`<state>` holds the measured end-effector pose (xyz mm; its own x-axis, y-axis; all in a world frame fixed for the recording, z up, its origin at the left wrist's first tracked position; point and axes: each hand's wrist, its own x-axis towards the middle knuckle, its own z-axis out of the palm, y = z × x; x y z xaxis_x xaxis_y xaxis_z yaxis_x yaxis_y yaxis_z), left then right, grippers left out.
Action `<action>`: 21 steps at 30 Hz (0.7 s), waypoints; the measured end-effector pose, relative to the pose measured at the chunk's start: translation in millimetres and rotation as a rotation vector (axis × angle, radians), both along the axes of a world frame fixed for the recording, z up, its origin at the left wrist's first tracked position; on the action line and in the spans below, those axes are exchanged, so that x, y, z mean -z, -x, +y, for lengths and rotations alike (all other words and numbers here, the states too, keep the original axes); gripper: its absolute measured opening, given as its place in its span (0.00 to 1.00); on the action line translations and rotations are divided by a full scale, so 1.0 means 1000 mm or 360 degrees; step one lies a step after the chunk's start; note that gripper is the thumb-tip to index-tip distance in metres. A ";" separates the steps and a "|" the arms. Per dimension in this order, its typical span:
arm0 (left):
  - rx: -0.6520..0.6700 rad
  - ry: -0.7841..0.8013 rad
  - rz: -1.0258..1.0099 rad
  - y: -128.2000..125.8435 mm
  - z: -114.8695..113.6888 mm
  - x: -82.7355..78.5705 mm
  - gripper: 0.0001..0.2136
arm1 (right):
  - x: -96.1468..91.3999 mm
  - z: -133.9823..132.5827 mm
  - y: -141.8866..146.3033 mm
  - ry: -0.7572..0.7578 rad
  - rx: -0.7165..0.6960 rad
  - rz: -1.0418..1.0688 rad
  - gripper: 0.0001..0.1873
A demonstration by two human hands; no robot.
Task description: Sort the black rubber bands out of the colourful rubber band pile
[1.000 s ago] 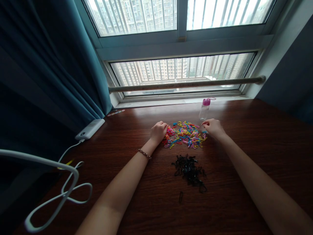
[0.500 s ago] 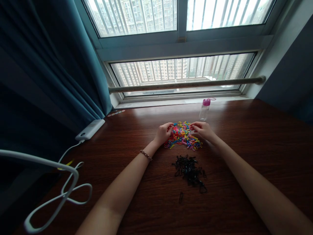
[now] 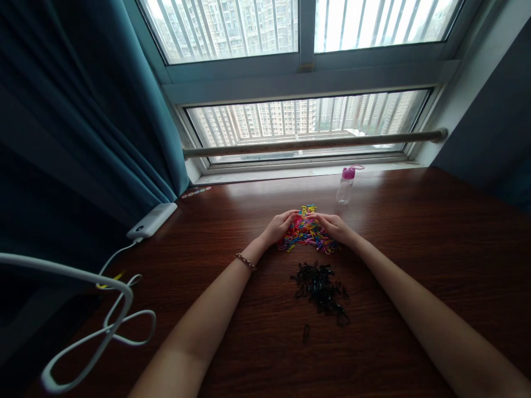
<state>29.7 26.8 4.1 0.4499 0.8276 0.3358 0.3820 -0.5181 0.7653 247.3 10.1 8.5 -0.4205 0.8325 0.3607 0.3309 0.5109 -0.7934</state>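
Observation:
A pile of small multicoloured rubber bands (image 3: 307, 235) lies on the brown wooden table. My left hand (image 3: 281, 226) cups the pile's left side, its fingers stretched out and touching the bands. From the right, my right hand (image 3: 334, 227) reaches over the pile with its fingers extended across the top. Both hands are open, and part of the pile is hidden beneath them. Nearer to me lies a heap of black rubber bands (image 3: 320, 286), with one loose black band (image 3: 306, 334) apart from it.
Behind the pile stands a clear bottle with a pink lid (image 3: 345, 187). A white power bank (image 3: 152, 220) with a white cable (image 3: 120, 315) lies at the left by the blue curtain (image 3: 153, 127). A window with a rail (image 3: 315, 145) borders the table's far edge.
My right hand has moved left and inward over the multicoloured bands. My left hand's fingers have straightened along the pile. The black bands lie as before.

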 end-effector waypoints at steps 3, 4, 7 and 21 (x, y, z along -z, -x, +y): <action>-0.0188 -0.0054 -0.0135 0.006 0.002 -0.010 0.18 | -0.014 -0.001 -0.008 0.0074 0.0184 0.0063 0.22; -0.0244 -0.0096 -0.0089 0.009 0.003 -0.013 0.18 | -0.018 0.000 -0.013 0.0070 0.0215 -0.0029 0.20; -0.0132 -0.0083 0.0237 0.019 0.006 -0.022 0.26 | -0.023 0.000 -0.029 0.0083 0.0052 -0.0468 0.33; -0.0222 -0.0194 0.0382 -0.004 -0.005 -0.015 0.12 | 0.003 0.002 -0.001 -0.0157 0.0455 -0.0246 0.11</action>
